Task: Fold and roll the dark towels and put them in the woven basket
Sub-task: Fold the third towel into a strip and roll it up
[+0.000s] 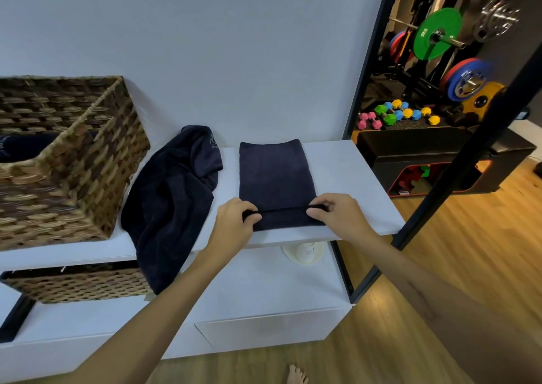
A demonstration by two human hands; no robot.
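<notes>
A dark navy towel [275,175] lies folded into a long strip on the white shelf [346,178], its near end turned over into a small roll. My left hand [234,222] pinches the left end of that roll and my right hand [337,213] pinches the right end. A second dark towel [173,196] lies crumpled to the left, hanging over the shelf's front edge. The woven basket [96,161] stands at the far left of the shelf, with dark cloth [26,146] showing inside it.
Another woven basket [82,284] sits on the lower shelf, beside a white round object [305,253] under the top shelf. A black frame [457,161] on the right borders a view of weight plates and coloured dumbbells. Wooden floor lies below.
</notes>
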